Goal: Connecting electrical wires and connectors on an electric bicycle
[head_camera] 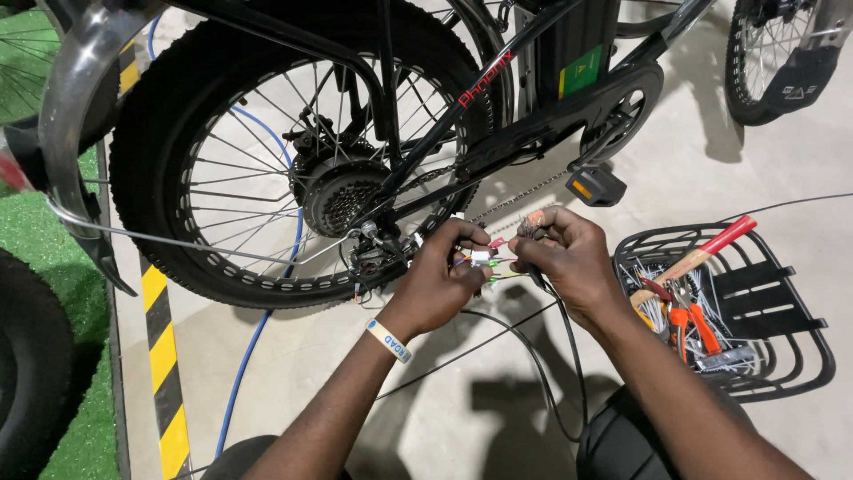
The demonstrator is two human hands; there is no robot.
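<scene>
The fingers of the left hand [437, 277] were pinched together on a small white connector [481, 258] with coloured wires [499, 263], while the right hand [569, 258] clamped the black cable [569, 356] feeding it, keeping both ends steady and close for handling. This bundle sat just right of the rear wheel hub [342, 196]. Farther right of the hub, a black wire basket [782, 311] held pliers [697, 324] within reach.

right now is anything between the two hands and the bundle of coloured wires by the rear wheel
Nothing visible: the left hand pinches the small white connector on the thin coloured wires, and the right hand grips the black cable end directly.
</scene>
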